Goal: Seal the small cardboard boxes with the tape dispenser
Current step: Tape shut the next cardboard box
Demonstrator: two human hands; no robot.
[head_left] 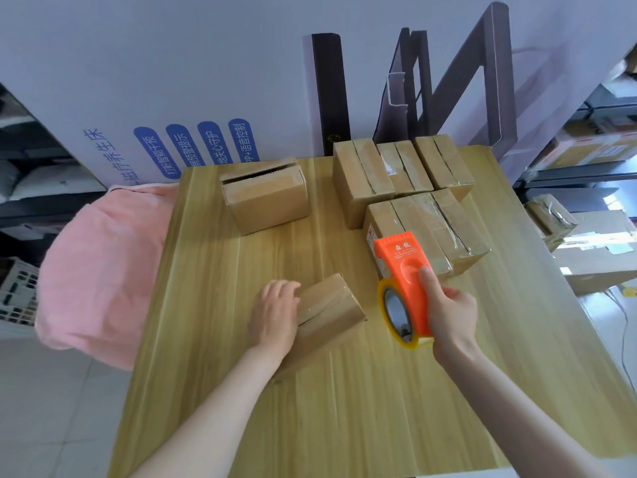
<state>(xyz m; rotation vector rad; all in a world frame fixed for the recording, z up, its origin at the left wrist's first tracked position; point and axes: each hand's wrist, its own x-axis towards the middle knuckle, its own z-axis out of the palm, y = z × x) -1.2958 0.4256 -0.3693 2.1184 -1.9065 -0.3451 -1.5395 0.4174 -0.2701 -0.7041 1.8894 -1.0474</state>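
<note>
Hands are both busy. The right hand (pixel 451 315) is clenched around the orange tape dispenser (pixel 406 284), thumb laid up along its body, and holds it off the worktop (pixel 241 391) with the toothed end aimed at the far edge. The yellowish tape roll (pixel 391 313) hangs at the low end, near the wrist. The left hand (pixel 275 312) grips the left end of the small box (pixel 331 312), fingers bent over its top. That box sits at a slant about mid-worktop, just left of the dispenser and not touching it. A glossy strip seems to run along its top, though I cannot tell whether the seam is fully covered.

Farther out, an open box (pixel 265 198) waits near the far edge with one flap lifted. The sealed boxes (pixel 406 188) are packed together in the far right corner, the nearest of them right beside the dispenser's nose. A pink cloth (pixel 96 270) bulges past the left edge.

From where I stand, the weak point is the box itself. It looks light, and one hand pins only one end, so a firm pull of tape could spin or drag it and lay the strip off the seam. The left fingers lie right where a stroke would run, so the cutter could catch them. The free tape end may also snap back onto the roll. A wide swing could knock the nearest sealed boxes.
</note>
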